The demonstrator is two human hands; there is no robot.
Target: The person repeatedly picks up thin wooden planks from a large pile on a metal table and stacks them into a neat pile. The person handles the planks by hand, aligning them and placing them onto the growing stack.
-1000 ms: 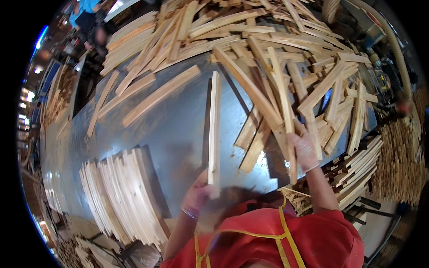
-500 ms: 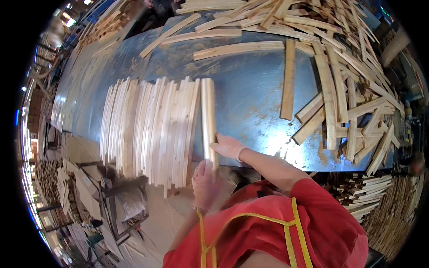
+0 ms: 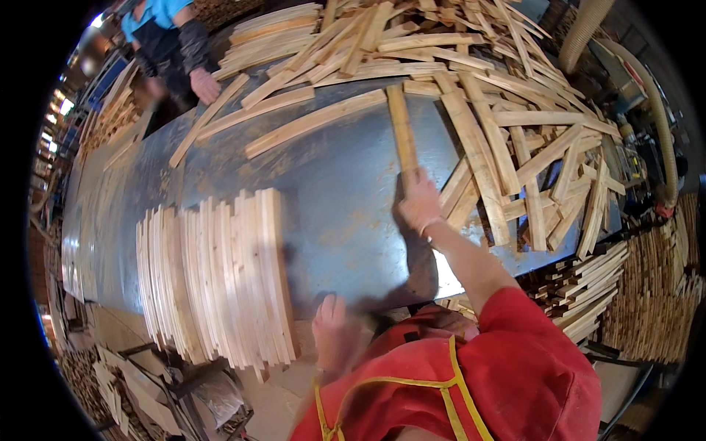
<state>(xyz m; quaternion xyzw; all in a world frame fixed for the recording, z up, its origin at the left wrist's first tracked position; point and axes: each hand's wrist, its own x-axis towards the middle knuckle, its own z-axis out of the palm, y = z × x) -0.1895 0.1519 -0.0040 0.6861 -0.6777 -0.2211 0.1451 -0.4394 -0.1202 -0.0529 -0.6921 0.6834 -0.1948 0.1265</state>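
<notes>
Legible markings: none

No readable text, label, number or sign on the wooden strip (image 3: 401,131) at the right hand (image 3: 421,202), nor on the row of pale strips (image 3: 235,279) left of that grip or the blue-grey table (image 3: 338,184) beneath it
</notes>
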